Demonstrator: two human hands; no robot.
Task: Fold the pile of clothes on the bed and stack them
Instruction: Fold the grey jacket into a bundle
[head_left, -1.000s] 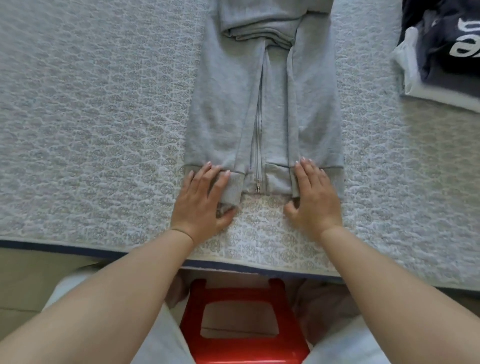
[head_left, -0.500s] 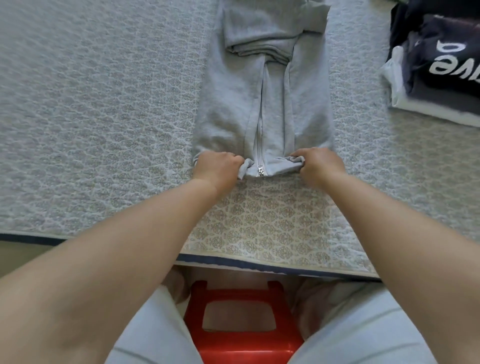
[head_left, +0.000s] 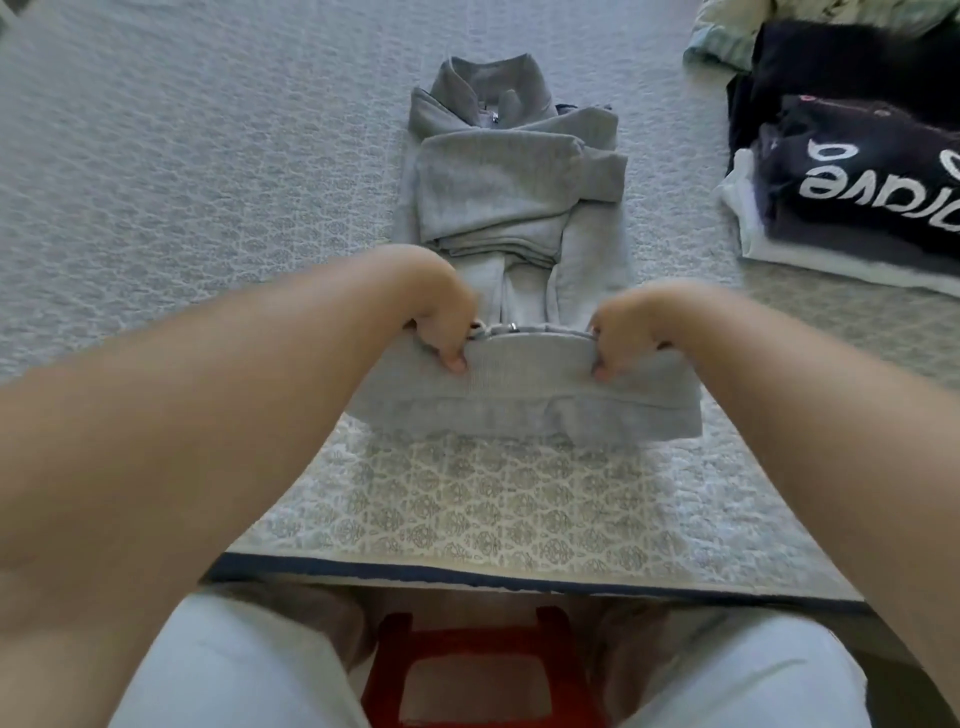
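head view: one grey zip sweatshirt (head_left: 511, 208) lies mid-bed (head_left: 182, 182). two hands, left hand (head_left: 441, 325) and right hand (head_left: 631, 332), each grip its raised hem with curled fingers. one folded stack (head_left: 852, 192) lies at right.

I see a bed (head_left: 156, 182) under a pale grey quilted cover with a dark blue edge; a red stool (head_left: 478, 675) stands just below that edge.

fingertips: those of the left hand (head_left: 441, 322) and right hand (head_left: 631, 332) curl under the grey jacket (head_left: 519, 208) hem, hidden
folded stack (head_left: 857, 182): at 2 o'clock, cut off by the right edge
red stool (head_left: 475, 670): at 6 o'clock, cut off by the bottom edge
forearms: motion-blurred
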